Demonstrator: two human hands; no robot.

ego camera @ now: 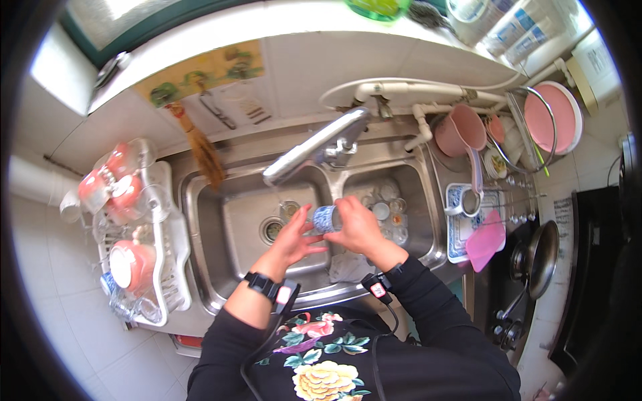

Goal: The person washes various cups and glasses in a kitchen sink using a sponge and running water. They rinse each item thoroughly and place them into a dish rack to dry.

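A small blue-and-white patterned cup [324, 219] is tilted on its side above the divider of the double steel sink [241, 205]. My right hand [360, 226] grips it from the right. Just left of the cup is my left hand [291, 241], with its fingers apart and nothing held in it; whether a fingertip touches the cup, I cannot tell. Beyond the left fingers, a small clear glass [289, 209] shows in the left basin, near the drain [272, 229]. The chrome faucet [316, 145] points over this basin, and a thin stream seems to fall from its end.
Several glasses and small cups [388, 210] fill part of the right basin. A white cloth [351, 268] lies at the sink's front. On the left stands a dish rack [168, 240] with pink bowls; on the right are a pink dipper [459, 131] and a patterned tray [455, 243].
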